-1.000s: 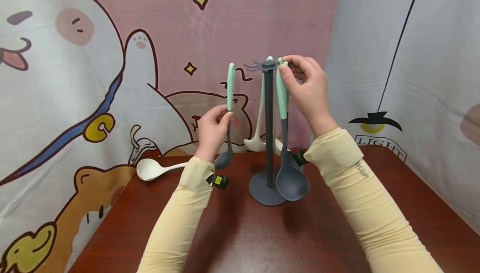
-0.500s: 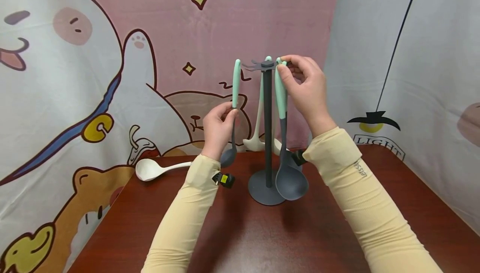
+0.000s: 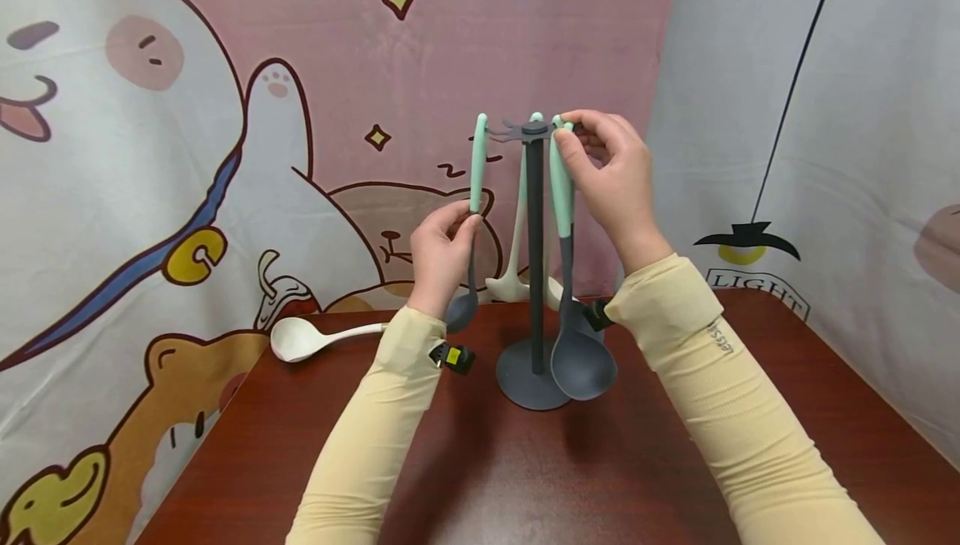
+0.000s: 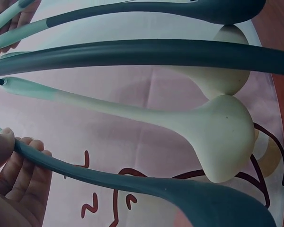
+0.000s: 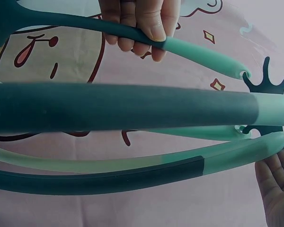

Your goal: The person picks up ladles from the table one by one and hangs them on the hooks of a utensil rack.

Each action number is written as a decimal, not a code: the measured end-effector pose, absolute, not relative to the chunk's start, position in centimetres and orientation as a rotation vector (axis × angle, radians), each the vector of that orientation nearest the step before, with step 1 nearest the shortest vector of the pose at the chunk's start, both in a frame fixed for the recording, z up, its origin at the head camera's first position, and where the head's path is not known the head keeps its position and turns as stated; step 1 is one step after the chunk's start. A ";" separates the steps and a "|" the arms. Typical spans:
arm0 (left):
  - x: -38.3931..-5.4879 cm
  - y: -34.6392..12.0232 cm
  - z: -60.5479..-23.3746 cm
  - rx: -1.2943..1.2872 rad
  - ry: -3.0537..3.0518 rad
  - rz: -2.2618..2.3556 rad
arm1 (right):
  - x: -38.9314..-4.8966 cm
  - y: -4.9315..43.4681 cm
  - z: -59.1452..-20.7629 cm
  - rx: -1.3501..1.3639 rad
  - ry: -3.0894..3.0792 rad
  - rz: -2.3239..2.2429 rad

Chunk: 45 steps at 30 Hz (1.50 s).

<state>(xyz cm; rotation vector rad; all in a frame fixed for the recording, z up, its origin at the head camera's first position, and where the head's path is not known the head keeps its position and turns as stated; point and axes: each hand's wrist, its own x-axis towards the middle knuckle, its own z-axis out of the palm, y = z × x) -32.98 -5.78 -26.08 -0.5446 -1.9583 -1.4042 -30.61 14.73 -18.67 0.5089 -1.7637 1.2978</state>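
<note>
My left hand (image 3: 441, 253) pinches a grey spoon (image 4: 222, 201) just below its mint handle (image 3: 478, 163), bowl hanging down. In the right wrist view the hole at its handle's top end (image 5: 244, 74) meets an arm tip of the grey utensil rack (image 3: 536, 262). My right hand (image 3: 611, 170) holds the top of a grey ladle's mint handle (image 3: 561, 187) between thumb and fingers at the rack's right side. The ladle's bowl (image 3: 587, 367) hangs near the round base. Another grey utensil (image 5: 109, 184) hangs close behind it, partly covered.
Two cream utensils with mint handles hang at the back of the rack, one a ladle (image 4: 227, 137). A white ladle (image 3: 296, 339) lies on the brown table (image 3: 525, 478) at left, its handle partly behind my left arm. A patterned cloth (image 3: 450, 45) hangs behind.
My left hand has moved right and slightly up with the spoon, bringing its handle end to the rack's left arm. My right hand stays at the ladle handle's top.
</note>
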 end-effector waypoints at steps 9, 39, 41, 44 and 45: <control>-33.1 -5.7 -26.5 -0.558 -1.978 -1.367 | -30.6 14.7 -18.8 0.503 -1.762 1.299; -32.7 -4.6 -27.3 -0.617 -2.014 -1.396 | -30.4 14.6 -18.7 0.544 -1.728 1.289; -32.7 -4.6 -27.5 -0.618 -2.024 -1.382 | -30.3 14.6 -18.7 0.544 -1.729 1.291; -32.7 -4.6 -27.6 -0.625 -2.030 -1.371 | -30.3 14.5 -18.7 0.542 -1.729 1.294; -32.6 -4.6 -27.6 -0.627 -2.030 -1.371 | -30.3 14.6 -18.7 0.542 -1.728 1.296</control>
